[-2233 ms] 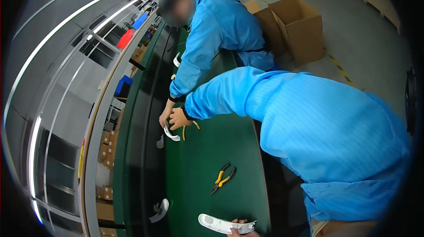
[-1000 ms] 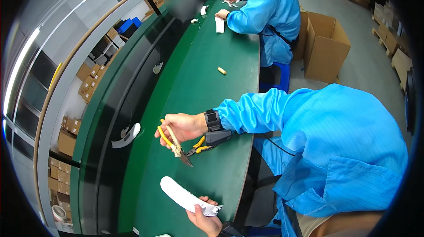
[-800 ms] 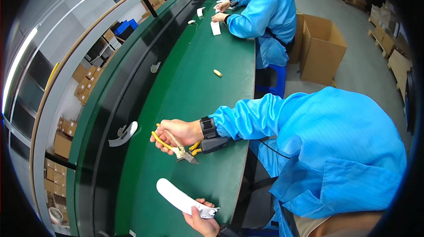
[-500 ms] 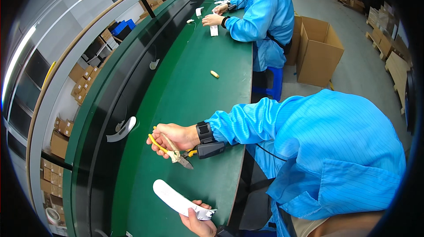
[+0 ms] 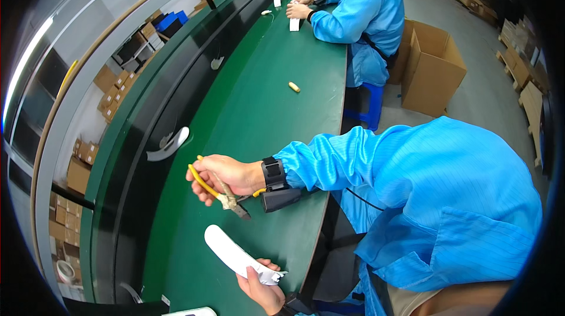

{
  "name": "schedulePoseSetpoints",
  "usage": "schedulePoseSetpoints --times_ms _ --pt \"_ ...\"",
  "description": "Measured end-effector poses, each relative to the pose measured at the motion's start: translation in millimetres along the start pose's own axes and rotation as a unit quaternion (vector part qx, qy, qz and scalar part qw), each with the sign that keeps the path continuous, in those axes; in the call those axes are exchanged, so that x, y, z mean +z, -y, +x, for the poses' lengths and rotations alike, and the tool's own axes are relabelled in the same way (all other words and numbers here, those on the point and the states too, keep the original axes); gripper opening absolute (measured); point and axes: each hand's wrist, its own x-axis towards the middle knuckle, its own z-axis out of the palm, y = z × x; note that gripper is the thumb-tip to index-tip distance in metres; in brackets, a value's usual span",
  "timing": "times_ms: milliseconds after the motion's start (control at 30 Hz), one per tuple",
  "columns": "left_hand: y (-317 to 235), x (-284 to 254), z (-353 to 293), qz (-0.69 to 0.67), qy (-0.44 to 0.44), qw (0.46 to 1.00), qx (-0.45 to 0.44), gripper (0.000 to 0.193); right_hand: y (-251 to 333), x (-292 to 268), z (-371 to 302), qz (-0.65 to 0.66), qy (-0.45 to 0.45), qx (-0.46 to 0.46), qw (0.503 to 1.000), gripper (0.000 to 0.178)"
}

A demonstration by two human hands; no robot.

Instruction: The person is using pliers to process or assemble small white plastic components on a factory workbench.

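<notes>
My left hand (image 5: 263, 292) grips a curved white plastic piece (image 5: 228, 250) by its near end, thumb on top. That end is ragged, with small jagged bits; the far end is smooth and rounded. Above it, my right hand (image 5: 231, 173) holds worn pliers (image 5: 228, 201) with one yellow and one pale handle loosely in its fingers. Their metal jaws point down toward the white piece, apart from it. Another yellow-handled tool (image 5: 259, 192) lies partly hidden behind the black device (image 5: 281, 199) at my right wrist.
Another curved white piece (image 5: 169, 145) rests by the dark side rail of the green bench (image 5: 265, 121). A short tan object (image 5: 294, 87) lies farther up. A co-worker in blue (image 5: 365, 12) handles a white part at the far end, beside an open carton (image 5: 434, 68).
The view has shifted, and another white piece shows at the bottom edge. My right hand with the pliers sits slightly farther left. Both hands keep their holds.
</notes>
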Motion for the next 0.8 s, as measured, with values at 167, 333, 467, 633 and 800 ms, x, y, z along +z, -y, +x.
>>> schedulePoseSetpoints --times_ms 167,333,467,633,800 --pt "2 14 -14 0.084 -0.018 0.995 -0.043 0.032 -11 42 -3 -0.008 0.068 -0.056 0.996 0.025" --pt "-14 17 -19 0.132 -0.070 0.986 -0.071 0.029 -53 63 -10 -0.088 0.064 -0.050 0.993 0.026" --pt "-16 13 -20 0.137 -0.070 0.982 -0.107 0.028 -70 61 -14 -0.132 0.056 -0.069 0.987 0.029" --pt "-10 17 -21 0.157 -0.072 0.979 -0.106 0.030 -82 59 -10 -0.115 0.056 -0.056 0.990 0.028" --pt "5 40 -84 0.148 -0.101 0.979 -0.098 0.038 -58 74 -31 -0.028 0.083 -0.024 0.996 0.028"
